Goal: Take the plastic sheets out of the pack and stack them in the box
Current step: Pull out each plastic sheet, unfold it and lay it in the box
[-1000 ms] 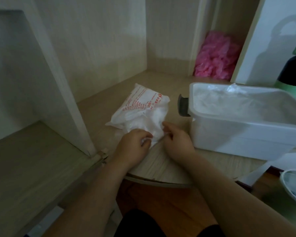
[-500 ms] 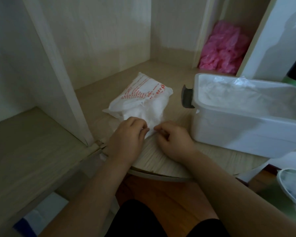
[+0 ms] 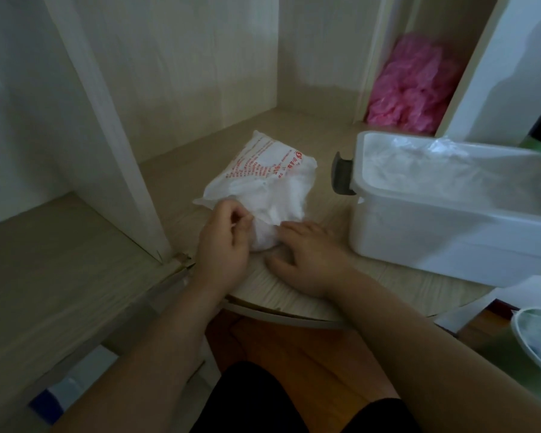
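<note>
A white pack (image 3: 263,170) with red print lies on the wooden shelf, its near end open and white plastic sheets (image 3: 281,207) bulging out. My left hand (image 3: 224,239) pinches the torn edge of the pack at its near left corner. My right hand (image 3: 306,254) lies beside it with its fingers on the bunch of sheets at the opening; whether they grip a sheet is hidden. The white plastic box (image 3: 450,226) stands to the right, a layer of clear sheets (image 3: 434,170) inside it.
A grey clip (image 3: 341,176) sticks out from the box's left end. A heap of pink plastic (image 3: 409,89) fills the back niche. An upright panel (image 3: 100,120) divides the shelf on the left. A green bin (image 3: 534,348) stands low right, past the rounded shelf edge.
Both hands have shifted slightly along the pack's open end. The left hand has turned and now pinches the torn edge; the right hand has flattened onto the sheets.
</note>
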A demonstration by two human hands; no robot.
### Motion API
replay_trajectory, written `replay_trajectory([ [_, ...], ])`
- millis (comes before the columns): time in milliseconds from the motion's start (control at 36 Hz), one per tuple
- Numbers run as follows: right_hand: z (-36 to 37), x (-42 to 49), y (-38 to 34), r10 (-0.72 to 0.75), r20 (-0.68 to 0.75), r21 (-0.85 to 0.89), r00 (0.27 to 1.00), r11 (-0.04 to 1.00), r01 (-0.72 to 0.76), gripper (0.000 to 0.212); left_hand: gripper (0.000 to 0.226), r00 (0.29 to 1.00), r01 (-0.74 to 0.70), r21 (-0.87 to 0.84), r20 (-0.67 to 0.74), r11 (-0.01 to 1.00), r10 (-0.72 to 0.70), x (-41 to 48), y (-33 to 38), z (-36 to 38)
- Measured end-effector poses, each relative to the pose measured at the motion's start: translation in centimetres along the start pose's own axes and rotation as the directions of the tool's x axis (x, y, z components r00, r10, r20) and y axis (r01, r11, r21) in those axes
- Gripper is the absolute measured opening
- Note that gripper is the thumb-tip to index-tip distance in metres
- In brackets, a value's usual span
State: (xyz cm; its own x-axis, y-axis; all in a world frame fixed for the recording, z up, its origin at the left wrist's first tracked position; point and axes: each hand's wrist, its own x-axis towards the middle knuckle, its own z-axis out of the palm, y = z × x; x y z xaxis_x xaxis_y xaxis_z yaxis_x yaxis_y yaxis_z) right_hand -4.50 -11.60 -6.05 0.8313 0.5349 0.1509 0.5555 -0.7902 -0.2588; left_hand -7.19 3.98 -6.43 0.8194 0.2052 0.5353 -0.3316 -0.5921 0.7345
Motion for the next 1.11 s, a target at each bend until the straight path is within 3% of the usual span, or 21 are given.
replay_trajectory([
  [56, -0.2, 0.0, -0.2, 0.021, 0.023, -0.005, 1.0, 1.0, -0.021, 0.06, 0.02, 0.984, 0.168, -0.117, -0.04, 0.979, -0.174, 0.4, 0.2, -0.5],
  [139, -0.6, 0.1, -0.5, 0.058, 0.071, -0.023, 0.996, 0.998, -0.056, 0.064, 0.015, 0.947, 0.277, -0.234, -0.096, 0.932, -0.305, 1.2, 0.6, -1.3],
  [333, -2.1, 1.3, -1.6, 0.125, 0.207, 0.053, 0.97, 0.989, -0.139, 0.044, 0.012, 0.93, 0.217, -0.519, -0.149, 0.827, -0.337, 4.7, 3.0, -3.3],
  [389, -3.5, 1.2, -2.5, 0.121, 0.149, 0.26, 0.981, 0.953, -0.157, 0.039, 0.014, 0.947, 0.172, -0.54, -0.14, 0.824, -0.29, 5.9, 3.9, -4.0],
  [472, -6.4, 0.7, -3.8, 0.128, -0.148, 0.49, 0.981, 0.871, -0.039, 0.046, 0.019, 0.977, 0.16, -0.523, -0.035, 0.837, -0.208, 7.3, 5.5, -4.7],
  [583, -10.6, 0.7, -4.8, 0.084, -0.46, 0.499, 0.884, 0.848, 0.179, 0.058, 0.021, 0.971, 0.208, -0.494, 0.206, 0.844, -0.118, 8.4, 7.7, -5.4],
  [694, -14.2, 0.7, -4.1, -0.032, -0.422, 0.388, 0.906, 0.897, 0.213, 0.085, 0.015, 0.897, 0.248, -0.42, 0.44, 0.873, -0.043, 8.5, 9.9, -5.8],
  [750, -15.4, 0.5, -3.5, -0.088, -0.418, 0.313, 0.904, 0.92, 0.235, 0.072, 0.013, 0.877, 0.235, -0.398, 0.48, 0.887, -0.017, 8.5, 10.8, -5.4],
  [833, -16.5, 0.3, -3.0, -0.151, -0.466, 0.245, 0.872, 0.925, 0.29, 0.021, 0.009, 0.882, 0.223, -0.407, 0.472, 0.886, -0.006, 8.8, 11.8, -4.5],
  [861, -16.6, 0.2, -2.8, -0.125, -0.478, 0.248, 0.869, 0.93, 0.271, 0.017, 0.008, 0.876, 0.242, -0.423, 0.481, 0.873, -0.01, 8.9, 12.1, -4.2],
  [972, -17.4, -0.3, -2.1, 0.08, -0.524, 0.331, 0.848, 0.936, 0.116, 0.029, 0.064, 0.803, 0.438, -0.59, 0.596, 0.678, 0.0, 9.4, 12.6, -3.2],
  [1028, -17.9, -0.5, -1.3, 0.205, -0.505, 0.396, 0.839, 0.918, 0.013, 0.033, 0.054, 0.815, 0.421, -0.612, 0.579, 0.669, 0.018, 9.1, 12.8, -2.9],
  [1083, -18.3, -0.6, -0.4, 0.309, -0.476, 0.499, 0.824, 0.866, -0.036, 0.033, 0.025, 0.837, 0.32, -0.536, 0.547, 0.781, 0.033, 8.7, 13.0, -2.4],
  [1111, -18.6, -0.8, 0.0, 0.352, -0.459, 0.548, 0.816, 0.835, -0.052, 0.032, 0.023, 0.853, 0.286, -0.501, 0.522, 0.817, 0.021, 8.6, 12.9, -2.1],
])
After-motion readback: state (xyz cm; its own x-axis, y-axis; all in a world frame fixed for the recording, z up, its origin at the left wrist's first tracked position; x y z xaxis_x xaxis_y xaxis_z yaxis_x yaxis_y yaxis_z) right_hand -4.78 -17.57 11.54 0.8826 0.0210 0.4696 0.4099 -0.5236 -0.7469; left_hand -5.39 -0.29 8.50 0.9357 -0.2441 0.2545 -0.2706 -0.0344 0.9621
